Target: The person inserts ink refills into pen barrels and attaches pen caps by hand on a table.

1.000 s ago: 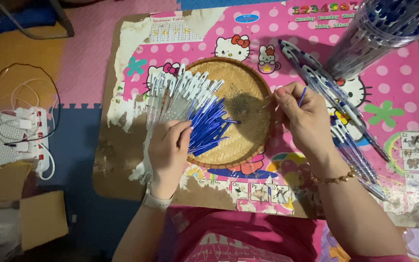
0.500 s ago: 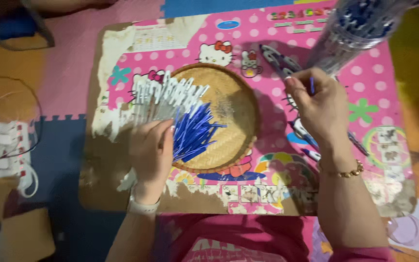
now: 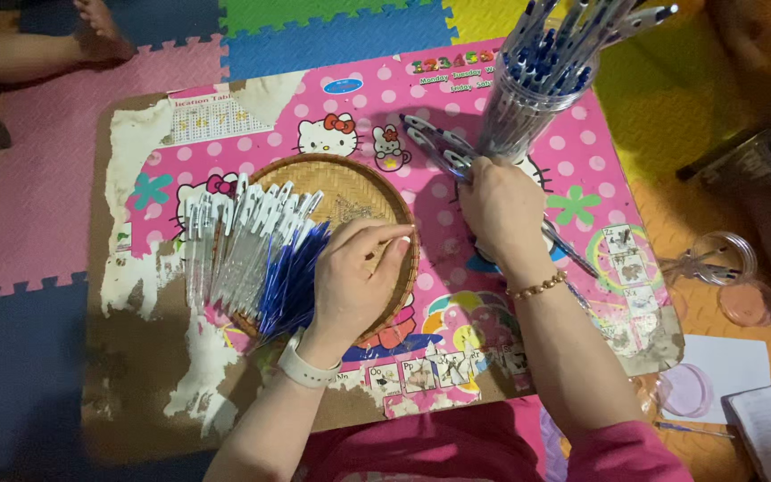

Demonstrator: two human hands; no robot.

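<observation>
I see my left hand (image 3: 350, 281) lying in the woven tray (image 3: 377, 192), which sits on the low table (image 3: 136, 357). Left of its fingers a fan of pen barrels (image 3: 243, 245) rests across the tray's rim, with a bundle of refills (image 3: 292, 277) just beside the palm. Right of those fingers, my right hand (image 3: 501, 210) rests on the table over loose pens (image 3: 435, 143). Beyond its fingertips stands a jar of pens (image 3: 533, 98). Further right, off the table, lies what may be a small lid (image 3: 747, 303).
</observation>
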